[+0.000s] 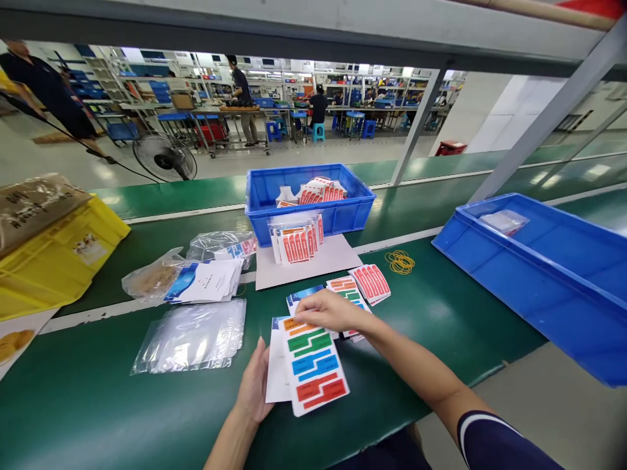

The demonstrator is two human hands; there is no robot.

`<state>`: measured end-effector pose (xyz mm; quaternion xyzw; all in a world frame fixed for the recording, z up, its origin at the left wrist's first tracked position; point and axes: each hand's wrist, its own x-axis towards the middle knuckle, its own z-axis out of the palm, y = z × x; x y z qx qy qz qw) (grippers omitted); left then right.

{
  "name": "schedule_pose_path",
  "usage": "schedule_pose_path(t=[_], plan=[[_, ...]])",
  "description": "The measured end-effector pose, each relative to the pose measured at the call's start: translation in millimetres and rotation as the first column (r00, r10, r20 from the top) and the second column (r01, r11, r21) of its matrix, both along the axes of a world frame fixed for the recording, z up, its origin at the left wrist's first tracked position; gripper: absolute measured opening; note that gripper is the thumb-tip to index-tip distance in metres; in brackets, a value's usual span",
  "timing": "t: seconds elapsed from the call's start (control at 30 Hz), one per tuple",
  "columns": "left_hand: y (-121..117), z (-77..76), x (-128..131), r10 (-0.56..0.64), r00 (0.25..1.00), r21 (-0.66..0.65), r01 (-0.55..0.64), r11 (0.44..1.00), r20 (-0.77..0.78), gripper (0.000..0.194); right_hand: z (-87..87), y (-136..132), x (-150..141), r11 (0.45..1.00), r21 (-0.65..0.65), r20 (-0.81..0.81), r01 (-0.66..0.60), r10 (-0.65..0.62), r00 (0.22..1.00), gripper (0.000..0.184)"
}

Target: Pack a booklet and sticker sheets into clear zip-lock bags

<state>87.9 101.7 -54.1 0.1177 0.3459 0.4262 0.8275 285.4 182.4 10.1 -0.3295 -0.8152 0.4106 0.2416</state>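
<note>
centrally, the right hand (327, 309) pinches a multicolored label sheet (318, 365); the left hand (255, 380), partly curled, grips a white booklet (277, 365) beside it.

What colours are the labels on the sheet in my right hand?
Orange, green, blue and red on the white sheet; best seen in the head view.

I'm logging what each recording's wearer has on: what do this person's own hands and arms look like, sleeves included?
Both the left hand and right hand are bare, with no glove, watch or ring visible. The right arm has a short navy sleeve with white trim near its edge; the left sleeve is out of view.
</note>
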Motion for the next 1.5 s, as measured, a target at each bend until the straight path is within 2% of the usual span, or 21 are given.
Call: schedule_pose_path(t=[0.1, 0.23, 0.43, 0.5, 0.57, 0.63, 0.73, 0.83, 0.87, 0.93, 1.0, 1.07, 1.17, 1.23, 1.37, 1.5], plan=[[-3.1, -6.4, 1.0, 0.069, 0.988, 0.005, -0.069, 0.998, -0.140, 0.039, -23.0, -3.7, -28.7, 0.973, 0.211, 0.039, 0.091, -0.101, 0.994, 0.022], [-4.2, -7.4, 1.0, 0.056, 0.967, 0.064, -0.041, 0.997, -0.250, 0.040, -43.2, -5.9, -35.5, 0.871, 0.426, 0.005, 0.246, -0.274, 0.962, 0.020], [-3.6, -2.5, 3.5, 0.068, 0.975, 0.099, -0.048, 0.994, -0.211, 0.042, -46.9, -17.8, -30.1, 0.755, 0.622, 0.014, 0.209, -0.277, 0.961, 0.024], [-3.4, -4.1, 3.7, 0.084, 0.975, 0.103, -0.064, 0.993, -0.206, 0.041, -47.8, -23.5, -31.8, 0.734, 0.650, 0.016, 0.197, -0.272, 0.962, 0.026], [-3.2, -6.6, 3.4, 0.104, 0.973, 0.102, -0.085, 0.991, -0.204, 0.040, -47.5, -29.0, -33.3, 0.751, 0.636, 0.005, 0.177, -0.233, 0.972, 0.026], [-3.2, -8.9, 2.4, 0.123, 0.974, 0.075, -0.110, 0.991, -0.190, 0.036, -42.7, -32.9, -31.5, 0.800, 0.572, -0.035, 0.183, -0.200, 0.979, 0.024], [-2.9, -10.0, 0.0, 0.108, 0.990, -0.015, -0.110, 0.994, -0.094, 0.035, -23.4, -29.2, -17.2, 0.877, 0.373, -0.140, 0.302, -0.268, 0.953, 0.018], [-2.1, -8.4, -2.2, 0.095, 0.994, -0.087, -0.100, 0.991, -0.058, 0.041, 0.5, -7.2, 12.0, 0.901, 0.175, -0.185, 0.398, -0.367, 0.912, 0.019], [-1.6, -7.6, -2.7, 0.097, 0.991, -0.095, -0.107, 0.990, -0.096, 0.042, 6.0, 3.6, 23.9, 0.904, 0.162, -0.166, 0.396, -0.371, 0.914, 0.021], [-0.2, -6.0, -3.3, 0.096, 0.974, -0.095, -0.118, 0.989, -0.205, 0.049, 10.1, 26.5, 49.5, 0.908, 0.236, -0.055, 0.345, -0.342, 0.938, 0.022], [1.5, -4.9, -3.8, 0.079, 0.957, -0.079, -0.105, 0.991, -0.280, 0.055, 5.0, 44.6, 76.0, 0.889, 0.367, 0.123, 0.272, -0.336, 0.934, 0.024], [3.2, -4.5, -4.8, 0.068, 0.947, -0.071, -0.095, 0.993, -0.314, 0.057, -6.9, 52.1, 102.2, 0.870, 0.453, 0.282, 0.196, -0.348, 0.894, 0.035], [4.9, -5.3, -6.8, 0.064, 0.935, -0.082, -0.098, 0.992, -0.348, 0.059, -30.1, 43.6, 137.9, 0.893, 0.441, 0.443, 0.094, -0.308, 0.842, 0.066], [5.2, -6.4, -7.6, 0.057, 0.930, -0.099, -0.099, 0.990, -0.363, 0.062, -44.8, 32.2, 158.0, 0.904, 0.422, 0.517, 0.065, -0.299, 0.802, 0.077], [5.7, -8.5, -6.6, 0.030, 0.930, -0.141, -0.088, 0.986, -0.367, 0.069, -65.9, 19.5, 185.7, 0.899, 0.436, 0.604, 0.050, -0.333, 0.724, 0.071], [7.7, -7.7, -4.7, 0.024, 0.928, -0.163, -0.091, 0.982, -0.371, 0.074, -73.5, 23.8, 194.0, 0.892, 0.449, 0.577, 0.057, -0.338, 0.744, 0.064]])
